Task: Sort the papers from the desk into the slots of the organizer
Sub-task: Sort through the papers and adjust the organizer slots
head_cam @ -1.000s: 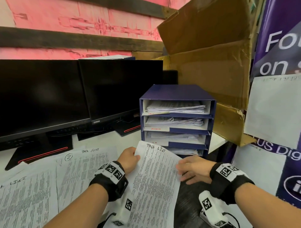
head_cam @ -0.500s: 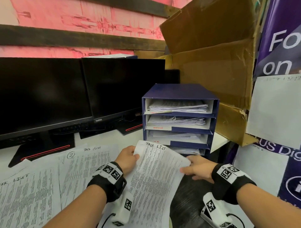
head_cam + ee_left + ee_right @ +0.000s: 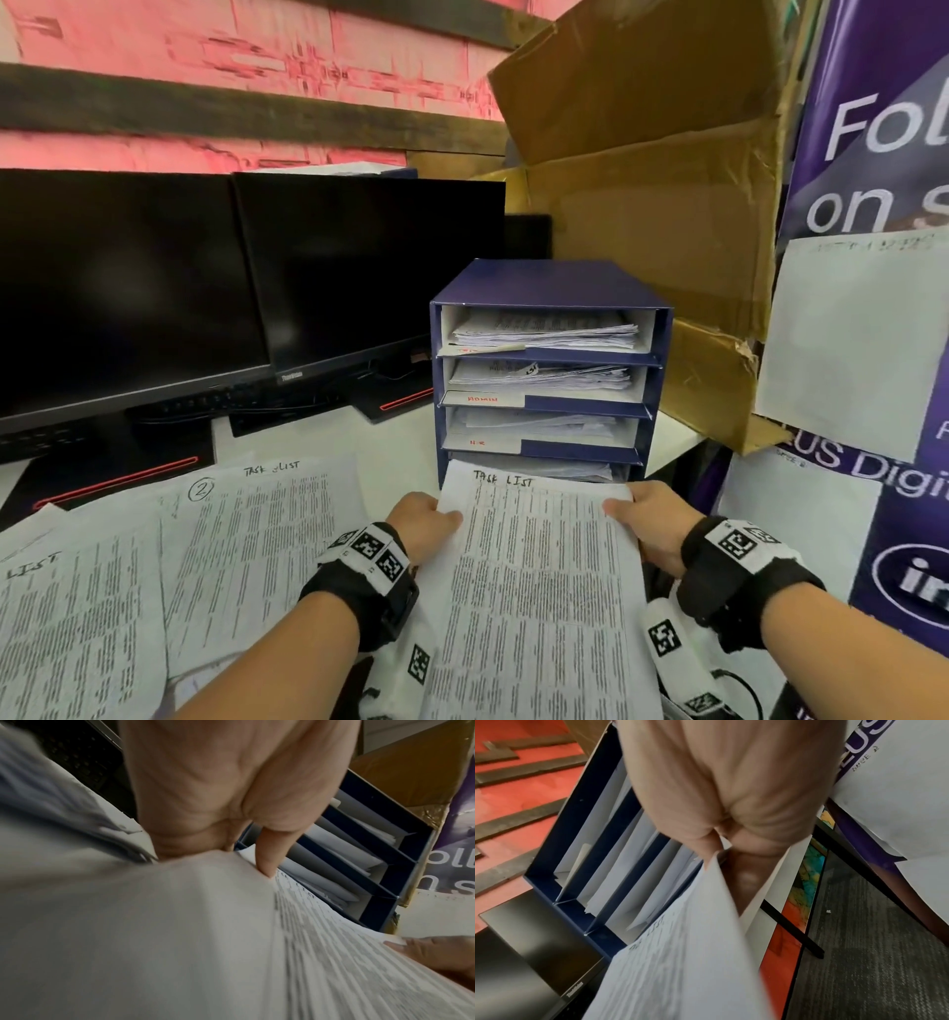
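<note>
Paper sheet (image 3: 544,591), thin, printed, bowed between left hand (image 3: 421,524), right hand (image 3: 652,529).

Left hand (image 3: 423,524): reaching forward, fingers curled, thumb on top, pinching the left edge of a printed sheet (image 3: 539,591) near its upper corner. In the left wrist view, thumb tip pressed onto the sheet's top face, other fingers tucked beneath.

Right hand (image 3: 652,524): reaching forward, level with the left, gripping the sheet's right edge near the upper corner; thumb on top, fingers underneath and mostly hidden.

Forearms: both bare, extended forward from the lower frame, converging slightly.

Wrists: each wrapped in a black band carrying white blocks with square black-and-white markers.
</note>
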A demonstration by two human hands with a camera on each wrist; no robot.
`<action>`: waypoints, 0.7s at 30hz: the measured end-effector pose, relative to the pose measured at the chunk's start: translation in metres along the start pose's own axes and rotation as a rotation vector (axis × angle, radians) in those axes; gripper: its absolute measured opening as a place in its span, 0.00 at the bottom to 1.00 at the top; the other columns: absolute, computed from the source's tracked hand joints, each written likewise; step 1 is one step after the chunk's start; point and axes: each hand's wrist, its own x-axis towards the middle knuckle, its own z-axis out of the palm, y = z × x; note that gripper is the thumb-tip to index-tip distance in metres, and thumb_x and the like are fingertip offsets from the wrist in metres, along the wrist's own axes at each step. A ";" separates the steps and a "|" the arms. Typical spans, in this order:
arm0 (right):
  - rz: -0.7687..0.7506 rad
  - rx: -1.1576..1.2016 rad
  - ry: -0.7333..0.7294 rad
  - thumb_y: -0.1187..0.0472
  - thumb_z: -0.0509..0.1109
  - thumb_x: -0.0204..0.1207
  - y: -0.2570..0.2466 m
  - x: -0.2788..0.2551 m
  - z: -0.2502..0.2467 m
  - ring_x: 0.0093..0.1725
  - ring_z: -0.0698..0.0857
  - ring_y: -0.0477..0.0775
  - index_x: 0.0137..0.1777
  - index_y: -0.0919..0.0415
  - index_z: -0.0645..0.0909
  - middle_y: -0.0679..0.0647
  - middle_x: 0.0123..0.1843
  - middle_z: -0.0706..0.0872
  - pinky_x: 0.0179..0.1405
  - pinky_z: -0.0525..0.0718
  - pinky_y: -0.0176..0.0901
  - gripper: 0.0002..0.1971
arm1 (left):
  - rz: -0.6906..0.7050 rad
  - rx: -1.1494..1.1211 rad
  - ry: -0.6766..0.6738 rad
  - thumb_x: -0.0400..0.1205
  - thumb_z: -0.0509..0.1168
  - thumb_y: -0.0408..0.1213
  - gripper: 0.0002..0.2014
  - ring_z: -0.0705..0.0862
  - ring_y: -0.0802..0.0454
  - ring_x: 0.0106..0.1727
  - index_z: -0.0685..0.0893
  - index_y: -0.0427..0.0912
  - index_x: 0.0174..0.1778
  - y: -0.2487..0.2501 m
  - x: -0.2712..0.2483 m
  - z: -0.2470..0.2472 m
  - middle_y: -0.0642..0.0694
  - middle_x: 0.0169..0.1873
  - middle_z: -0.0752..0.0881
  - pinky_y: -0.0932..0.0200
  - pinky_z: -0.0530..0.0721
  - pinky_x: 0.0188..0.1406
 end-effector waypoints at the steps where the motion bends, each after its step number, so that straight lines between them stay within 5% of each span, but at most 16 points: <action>1: 0.002 -0.004 0.032 0.67 0.63 0.83 0.003 0.006 -0.003 0.53 0.89 0.68 0.55 0.69 0.83 0.67 0.51 0.90 0.60 0.84 0.66 0.09 | -0.010 0.007 -0.023 0.81 0.62 0.38 0.09 0.87 0.43 0.49 0.82 0.36 0.44 0.001 0.000 0.002 0.39 0.47 0.87 0.57 0.83 0.44; 4: 0.031 0.053 0.120 0.64 0.64 0.82 0.009 0.020 -0.011 0.52 0.88 0.68 0.59 0.70 0.82 0.66 0.51 0.89 0.58 0.85 0.66 0.12 | -0.007 0.062 -0.068 0.82 0.61 0.38 0.10 0.84 0.48 0.47 0.84 0.35 0.49 0.005 0.002 0.006 0.41 0.48 0.86 0.65 0.79 0.36; 6: 0.029 0.124 0.147 0.66 0.63 0.83 0.004 0.014 -0.009 0.52 0.88 0.68 0.53 0.68 0.83 0.66 0.50 0.89 0.59 0.85 0.66 0.08 | 0.005 0.071 -0.052 0.83 0.61 0.36 0.11 0.82 0.49 0.47 0.84 0.34 0.53 0.006 0.004 0.006 0.43 0.48 0.84 0.66 0.77 0.34; 12: 0.084 0.129 0.081 0.65 0.61 0.84 0.003 0.002 -0.011 0.51 0.90 0.65 0.57 0.66 0.80 0.65 0.52 0.90 0.53 0.87 0.67 0.08 | -0.033 0.227 -0.052 0.83 0.62 0.39 0.13 0.82 0.46 0.58 0.81 0.33 0.57 0.007 0.014 0.009 0.41 0.56 0.83 0.62 0.76 0.50; 16: 0.118 0.051 0.058 0.67 0.61 0.84 0.006 0.002 -0.013 0.49 0.90 0.65 0.57 0.68 0.78 0.67 0.52 0.89 0.46 0.90 0.62 0.07 | -0.036 0.356 -0.091 0.83 0.62 0.42 0.12 0.81 0.46 0.54 0.78 0.35 0.51 0.008 0.017 0.012 0.41 0.51 0.81 0.63 0.74 0.46; 21: 0.097 0.012 0.014 0.67 0.60 0.85 0.001 -0.003 -0.016 0.45 0.90 0.61 0.63 0.66 0.76 0.65 0.50 0.89 0.29 0.88 0.49 0.10 | -0.024 0.365 -0.121 0.83 0.61 0.44 0.20 0.81 0.45 0.62 0.78 0.34 0.65 0.006 0.016 0.006 0.41 0.62 0.82 0.58 0.78 0.61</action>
